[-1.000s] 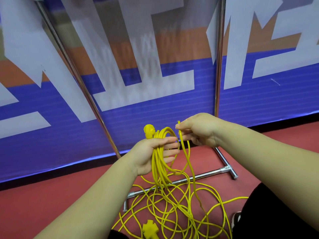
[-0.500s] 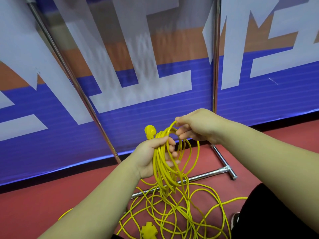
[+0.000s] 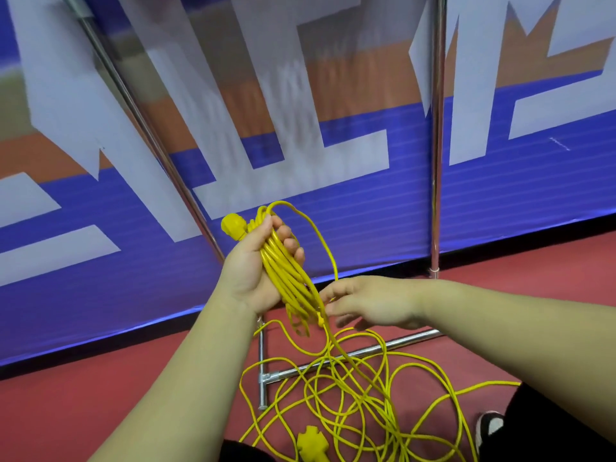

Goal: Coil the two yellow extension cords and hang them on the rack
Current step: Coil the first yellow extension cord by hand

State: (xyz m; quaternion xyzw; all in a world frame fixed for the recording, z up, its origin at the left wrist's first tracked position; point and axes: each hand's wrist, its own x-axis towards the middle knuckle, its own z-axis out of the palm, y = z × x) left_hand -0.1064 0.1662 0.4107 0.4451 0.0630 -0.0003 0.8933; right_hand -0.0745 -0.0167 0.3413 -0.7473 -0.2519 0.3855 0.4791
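Note:
My left hand (image 3: 253, 268) grips a bundle of yellow extension cord loops (image 3: 286, 278) at chest height, palm up. The cord's yellow plug (image 3: 233, 225) sticks out above the thumb. One strand arcs from the top of the bundle down to my right hand (image 3: 370, 305), which pinches it lightly at the fingertips, just right of the bundle's lower end. Below, the uncoiled cord (image 3: 366, 391) lies tangled on the red floor, with a yellow socket end (image 3: 311, 445) at the bottom edge. I cannot tell the two cords apart in the tangle.
The chrome rack stands right in front: a slanted pole (image 3: 150, 135), an upright pole (image 3: 437, 161), and a base bar (image 3: 350, 356) with a foot (image 3: 262, 381) under the tangle. A blue, white and orange banner wall (image 3: 366, 211) is behind. My shoe (image 3: 490, 426) is at the lower right.
My right hand laid a loop onto the bundle, then dropped down along the strand to below my left hand. My left hand rose and tilted, still holding the bundle.

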